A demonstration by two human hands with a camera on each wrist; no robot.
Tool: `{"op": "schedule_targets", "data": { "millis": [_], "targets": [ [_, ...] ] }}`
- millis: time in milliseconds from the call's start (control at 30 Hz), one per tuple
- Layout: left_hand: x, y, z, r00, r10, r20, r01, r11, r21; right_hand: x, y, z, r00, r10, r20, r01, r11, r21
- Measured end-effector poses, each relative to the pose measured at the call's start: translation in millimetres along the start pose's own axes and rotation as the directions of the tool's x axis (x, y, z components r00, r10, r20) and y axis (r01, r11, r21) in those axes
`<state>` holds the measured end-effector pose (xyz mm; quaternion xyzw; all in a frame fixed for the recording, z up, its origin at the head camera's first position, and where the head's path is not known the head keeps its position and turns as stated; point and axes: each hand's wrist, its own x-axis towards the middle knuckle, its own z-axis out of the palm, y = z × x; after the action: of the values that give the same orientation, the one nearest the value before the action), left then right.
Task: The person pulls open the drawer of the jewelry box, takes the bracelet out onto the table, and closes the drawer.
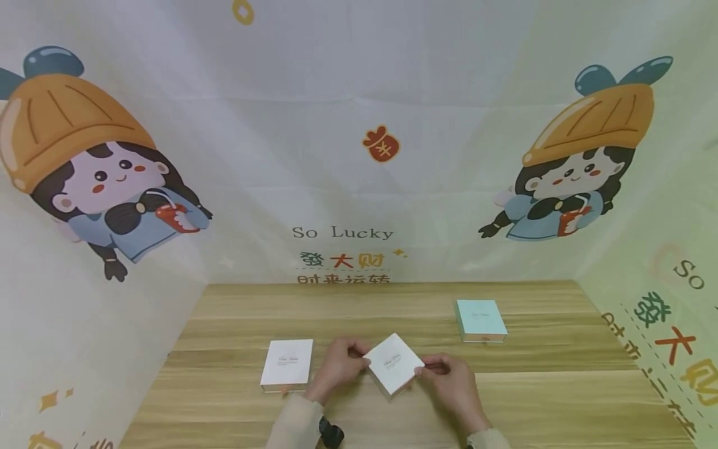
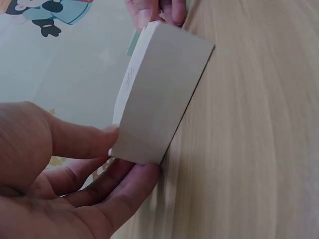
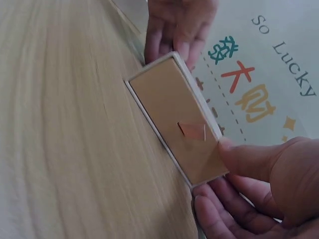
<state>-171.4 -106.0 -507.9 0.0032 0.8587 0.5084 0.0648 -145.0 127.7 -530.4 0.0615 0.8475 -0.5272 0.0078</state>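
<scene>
Between my two hands is a small square white box [image 1: 394,366] with printed lettering on its top, turned so that one corner points towards me. My left hand [image 1: 341,363] pinches its left corner, thumb on the upper edge and fingers lower down, as the left wrist view shows beside the plain white side [image 2: 162,94]. At the opposite corner, my right hand [image 1: 454,385] grips with thumb and fingers. The right wrist view shows the box's tan drawer front [image 3: 164,107], from which a small coppery ribbon tab [image 3: 193,131] sticks out.
Another white box [image 1: 287,363] lies on the wooden table [image 1: 224,399] left of my left hand. A mint-green box [image 1: 481,319] sits farther back on the right. Printed cloth walls [image 1: 437,206] stand at the table's back and sides.
</scene>
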Motion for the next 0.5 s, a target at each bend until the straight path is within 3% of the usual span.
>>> {"op": "schedule_targets", "data": {
  "millis": [200,500],
  "targets": [
    [-11.6,-4.3,-0.5,0.999,0.025,0.021,-0.026,0.998,0.056,12.0,1.6,0.7,1.000,-0.015,0.010,0.015,1.000,0.017],
    [-33.7,-8.9,2.5,0.993,0.106,-0.051,-0.099,0.989,0.110,28.9,-1.2,4.5,0.995,-0.042,0.088,0.043,0.999,-0.002]
  ]
}}
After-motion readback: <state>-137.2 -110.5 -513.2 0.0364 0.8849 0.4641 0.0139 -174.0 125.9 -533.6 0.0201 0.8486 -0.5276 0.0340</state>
